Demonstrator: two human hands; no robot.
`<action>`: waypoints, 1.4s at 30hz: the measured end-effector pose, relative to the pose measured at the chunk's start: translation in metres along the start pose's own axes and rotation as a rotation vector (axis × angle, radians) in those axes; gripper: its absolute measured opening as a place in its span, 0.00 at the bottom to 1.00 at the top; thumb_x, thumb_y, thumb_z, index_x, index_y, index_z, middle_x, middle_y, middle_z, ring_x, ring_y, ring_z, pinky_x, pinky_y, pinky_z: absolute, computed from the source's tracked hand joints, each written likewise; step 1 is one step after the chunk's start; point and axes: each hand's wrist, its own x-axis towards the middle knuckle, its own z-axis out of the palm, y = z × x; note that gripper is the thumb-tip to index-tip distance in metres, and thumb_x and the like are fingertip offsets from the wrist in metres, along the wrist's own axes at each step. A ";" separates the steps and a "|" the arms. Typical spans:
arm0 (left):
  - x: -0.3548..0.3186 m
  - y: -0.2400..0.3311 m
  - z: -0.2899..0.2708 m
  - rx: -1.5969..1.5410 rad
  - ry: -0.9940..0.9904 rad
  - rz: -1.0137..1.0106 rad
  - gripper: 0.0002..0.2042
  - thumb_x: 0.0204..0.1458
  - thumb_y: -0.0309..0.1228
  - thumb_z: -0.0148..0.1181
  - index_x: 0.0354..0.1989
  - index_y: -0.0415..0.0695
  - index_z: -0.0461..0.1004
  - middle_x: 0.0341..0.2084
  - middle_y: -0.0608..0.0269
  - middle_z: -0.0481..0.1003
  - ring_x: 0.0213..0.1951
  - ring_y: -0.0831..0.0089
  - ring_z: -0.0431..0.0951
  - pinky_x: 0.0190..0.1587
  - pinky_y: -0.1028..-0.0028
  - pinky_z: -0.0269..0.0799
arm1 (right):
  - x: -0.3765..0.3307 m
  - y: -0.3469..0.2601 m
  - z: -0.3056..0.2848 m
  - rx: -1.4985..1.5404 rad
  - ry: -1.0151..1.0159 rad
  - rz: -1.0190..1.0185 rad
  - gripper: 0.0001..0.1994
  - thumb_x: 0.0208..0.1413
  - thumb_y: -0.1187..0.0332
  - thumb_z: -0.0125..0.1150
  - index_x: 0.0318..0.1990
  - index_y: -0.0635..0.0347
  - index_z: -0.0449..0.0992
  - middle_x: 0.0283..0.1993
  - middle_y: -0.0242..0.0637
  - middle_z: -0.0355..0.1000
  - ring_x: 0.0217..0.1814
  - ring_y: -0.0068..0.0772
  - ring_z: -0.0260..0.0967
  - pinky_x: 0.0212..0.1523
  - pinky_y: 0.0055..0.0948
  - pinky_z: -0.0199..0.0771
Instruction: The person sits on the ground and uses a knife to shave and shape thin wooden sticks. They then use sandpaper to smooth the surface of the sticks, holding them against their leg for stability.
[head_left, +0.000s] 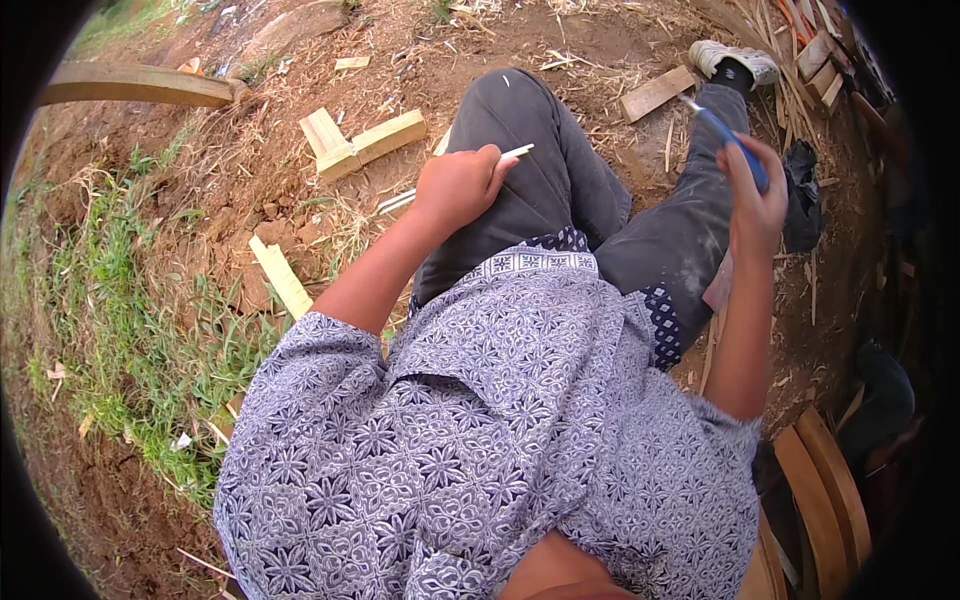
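Observation:
My left hand [458,185] rests on my left knee and grips a thin pale wooden stick [519,152] that pokes out on both sides of the fist. My right hand [752,200] is raised above my right leg and closed around a blue-handled knife [728,138], its short blade pointing up and away. I sit on the ground in dark grey trousers [545,190] and a patterned blue-and-white shirt [500,420]. The two hands are apart, one over each leg.
Bare soil with wood shavings lies ahead. Cut pale wood blocks [358,143] sit to the left, one more offcut [282,277] by the grass, a flat board [657,92] near my shoe [735,58]. Curved wooden pieces [825,490] lie at lower right.

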 end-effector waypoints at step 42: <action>0.026 0.054 -0.063 0.191 0.314 0.248 0.17 0.65 0.44 0.53 0.27 0.47 0.67 0.14 0.57 0.71 0.19 0.55 0.75 0.22 0.58 0.67 | -0.164 -0.026 0.055 0.160 -0.409 0.074 0.26 0.63 0.77 0.56 0.69 0.65 0.65 0.58 0.43 0.75 0.56 0.23 0.71 0.61 0.22 0.64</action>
